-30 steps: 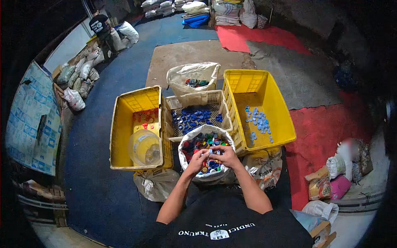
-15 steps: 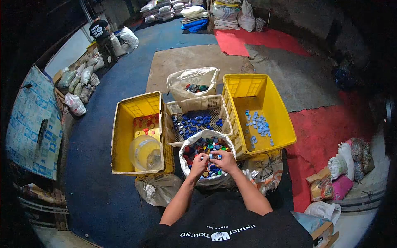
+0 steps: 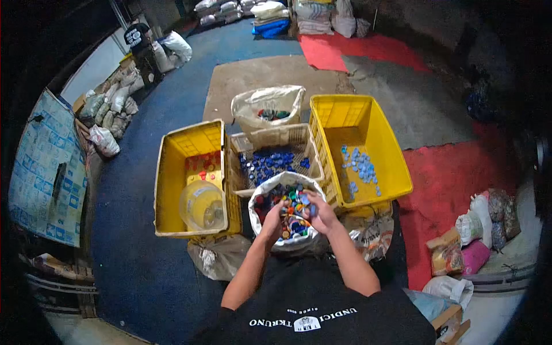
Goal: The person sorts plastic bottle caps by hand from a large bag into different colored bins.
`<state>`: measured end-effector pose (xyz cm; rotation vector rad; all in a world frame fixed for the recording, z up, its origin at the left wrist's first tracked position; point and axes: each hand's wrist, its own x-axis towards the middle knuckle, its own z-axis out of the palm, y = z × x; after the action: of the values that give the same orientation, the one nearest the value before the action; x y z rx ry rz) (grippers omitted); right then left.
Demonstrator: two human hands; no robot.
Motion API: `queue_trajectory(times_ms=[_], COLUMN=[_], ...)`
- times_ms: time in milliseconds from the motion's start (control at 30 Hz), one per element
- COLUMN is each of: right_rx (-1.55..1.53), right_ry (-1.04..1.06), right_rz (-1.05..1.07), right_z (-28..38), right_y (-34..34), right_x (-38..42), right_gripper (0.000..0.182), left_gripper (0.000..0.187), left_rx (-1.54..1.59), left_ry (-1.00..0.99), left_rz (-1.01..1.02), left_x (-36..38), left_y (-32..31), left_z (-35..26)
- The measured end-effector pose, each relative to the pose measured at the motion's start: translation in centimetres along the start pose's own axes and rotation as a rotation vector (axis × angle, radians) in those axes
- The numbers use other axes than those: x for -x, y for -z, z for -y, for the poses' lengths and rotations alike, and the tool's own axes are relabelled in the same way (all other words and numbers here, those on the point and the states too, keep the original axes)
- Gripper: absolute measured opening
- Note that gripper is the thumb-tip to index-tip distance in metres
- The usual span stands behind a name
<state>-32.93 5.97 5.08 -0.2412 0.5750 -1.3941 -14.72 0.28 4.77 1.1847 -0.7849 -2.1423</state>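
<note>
A white sack [image 3: 287, 246] full of mixed-colour bottle caps [image 3: 298, 225] stands right in front of me. Both hands are over its mouth. My right hand [image 3: 323, 215] is on the right side, its fingers curled around light blue bottle caps [image 3: 305, 199]. On the left side, my left hand [image 3: 272, 221] has its fingers bent in among the caps; what they hold is too small and blurred to name. Beyond the sack, a cream crate [image 3: 244, 139] holds dark blue caps [image 3: 270, 164].
A yellow bin [image 3: 167, 172] at left holds red caps [image 3: 210, 162] and a clear round container [image 3: 201, 204]. Light blue caps [image 3: 362, 167] lie in the right yellow bin [image 3: 397, 167]. Behind the crate stands another sack [image 3: 247, 106]. A person [image 3: 141, 49] stands far left near piled sacks.
My hands have moved apart from their close position over the sack. The right hand has turned and now curls around light blue caps. The view has shifted slightly.
</note>
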Motion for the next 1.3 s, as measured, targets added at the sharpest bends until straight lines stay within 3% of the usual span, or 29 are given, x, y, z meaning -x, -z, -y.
queue_trajectory(times_ms=[33, 133, 267, 333, 500, 567, 600, 633, 700, 733, 767, 833, 867, 967, 1100, 1167, 1233, 1300], right_rx=[-0.029, -0.189, -0.21, -0.223, -0.2, -0.199, -0.219, -0.277, -0.507, -0.512, -0.409, -0.28, -0.273, -0.014, 0.351, 0.561, 0.966, 1.171], right_ry=[-0.084, -0.083, -0.108, -0.139, -0.171, -0.124, -0.076, 0.055, 0.266, 0.348, 0.441, 0.452, 0.443, 0.361, 0.088, 0.039, 0.042, 0.083], right_rz=[-0.094, -0.006, -0.124, -0.148, -0.288, -0.33, -0.25, -0.232, -0.315, -0.149, -0.474, -0.62, -0.613, -0.609, -0.625, -0.533, -0.419, -0.24], right_z=[0.8, 0.6, 0.7, 0.2, -0.4, 0.7, 2.5, 4.8, 8.8, 10.3, 12.0, 12.7, 12.2, 8.4, 3.5, 1.6, 0.2, -0.9], right_y=[-3.3, -1.5, -1.2, 0.3, 3.8, 5.0, 5.3, 4.3, 4.7, 5.7, 2.0, 3.3, 3.8, 5.6, 5.6, 6.4, 6.7, 5.3], right_x=[1.0, 0.8, 1.8, 2.2, 3.7, 3.8, 3.6, 3.5, 3.1, 3.4, 4.4, 4.4, 4.2, 5.2, 4.4, 2.8, 0.3, -1.7], right_gripper=[0.029, 0.033, 0.035, 0.037, 0.041, 0.043, 0.046, 0.039, 0.055, 0.064, 0.066, 0.065, 0.065, 0.058, 0.036, 0.032, 0.031, 0.029], left_gripper=[0.046, 0.05, 0.051, 0.052, 0.055, 0.058, 0.06, 0.063, 0.08, 0.086, 0.086, 0.085, 0.081, 0.068, 0.041, 0.04, 0.04, 0.042], left_rx=[0.249, 0.403, 0.44, 0.561, 0.483, 0.245, 0.236, 0.146, 0.11, 0.087, 0.088, 0.013, -0.039, -0.109, -0.272, -0.344, -0.235, -0.173], left_ry=[0.115, 0.13, 0.101, 0.179, 0.287, 0.293, 0.273, 0.218, 0.159, 0.171, 0.181, 0.169, 0.069, 0.004, -0.038, -0.005, -0.001, -0.039], left_rz=[0.067, 0.058, 0.107, 0.1, 0.009, 0.014, 0.168, 0.178, 0.218, 0.401, 0.396, 0.276, 0.2, 0.306, 0.148, 0.146, 0.103, -0.04], left_x=[0.7, 2.9, 1.3, 1.3, 0.4, -1.3, -3.4, -4.5, -4.1, -3.7, -5.8, -8.9, -8.2, -4.9, -1.0, 1.6, 3.8, 5.4], left_y=[-0.9, -3.8, -2.3, -2.1, -3.3, -6.3, -7.3, -10.0, -16.2, -17.7, -17.9, -18.2, -17.9, -13.5, -6.0, -2.8, 0.9, 3.8], left_z=[-0.5, -2.5, 0.0, 0.9, 2.4, 1.9, 2.4, 1.5, -2.1, -4.0, -3.3, -1.7, -1.1, 1.1, 5.1, 4.2, 3.3, 2.6])
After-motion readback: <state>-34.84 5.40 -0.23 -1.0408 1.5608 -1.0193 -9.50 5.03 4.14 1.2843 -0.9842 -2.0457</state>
